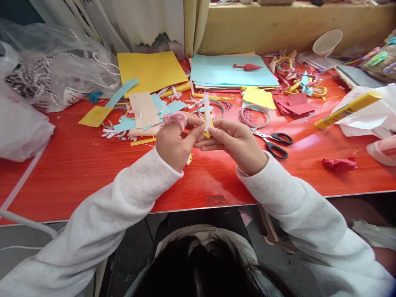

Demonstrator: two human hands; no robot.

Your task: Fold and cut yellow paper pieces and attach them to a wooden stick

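Note:
Both hands meet above the middle of the red table. Between the fingertips is a small folded yellow paper piece (208,119) with a white strip (206,108) standing upright on it. My left hand (176,142) pinches its left side with thumb and finger; a pink fuzzy band (175,119) is around that hand. My right hand (236,142) grips the right side, thumb in front, its lower fingers partly hidden. Just behind the piece lies a roll of tape (216,103). Black-handled scissors (275,144) rest right of my right hand.
On the red table (93,181) lie yellow sheets (151,72), blue sheets (229,74), paper scraps, a second tape roll (255,116), a yellow glue tube (348,110) and crumpled red paper (339,164). Plastic bags (21,119) with beads stand at left. A white bowl (328,42) is back right.

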